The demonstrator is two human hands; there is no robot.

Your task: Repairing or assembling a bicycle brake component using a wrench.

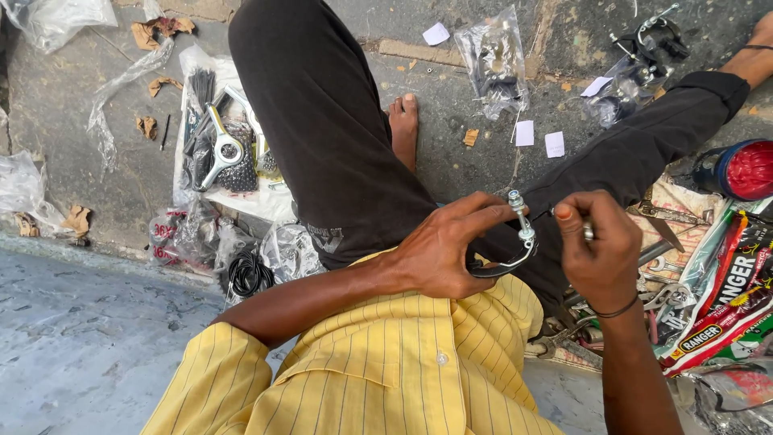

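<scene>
While the left hand [439, 254] grips the caliper [515, 246], the right hand [600, 254] pinches its bolt [519, 213]; fitting looks unfinished, more parts [225, 153] lie unused.

Soft even daylight; faint shadows; sharp centre; wide-angle stretch at edges

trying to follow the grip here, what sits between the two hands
In the head view, a curved black brake arm with a silver bolt spans the gap, held by the left hand with the right hand at the bolt.
</scene>
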